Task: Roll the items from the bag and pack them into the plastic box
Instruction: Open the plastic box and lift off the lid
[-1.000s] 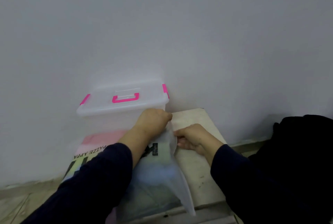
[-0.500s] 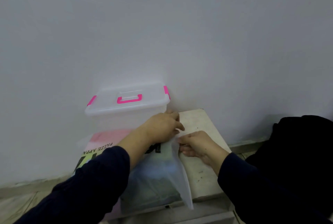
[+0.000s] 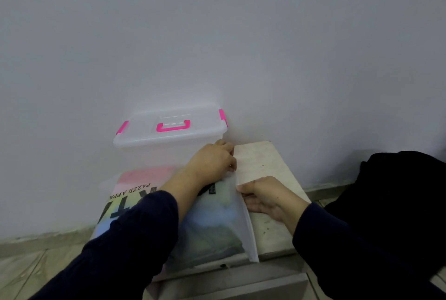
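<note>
A frosted plastic bag (image 3: 212, 229) with pastel print and black lettering lies on a low white table (image 3: 263, 162); folded items show dimly inside it. My left hand (image 3: 212, 162) grips the bag's far right corner. My right hand (image 3: 263, 194) pinches the bag's right edge nearer to me. Behind the bag, against the wall, stands a clear plastic box (image 3: 169, 140) with its lid on, pink latches and a pink handle.
A dark bundle of fabric (image 3: 395, 191) lies at the right beside the table. A grey wall rises right behind the box. Tiled floor (image 3: 29, 258) shows at the lower left, and a step edge runs below the table front.
My left hand has slid farther along the bag's edge toward the box, and my right hand has shifted slightly toward me. The view has drifted a little to the left.
</note>
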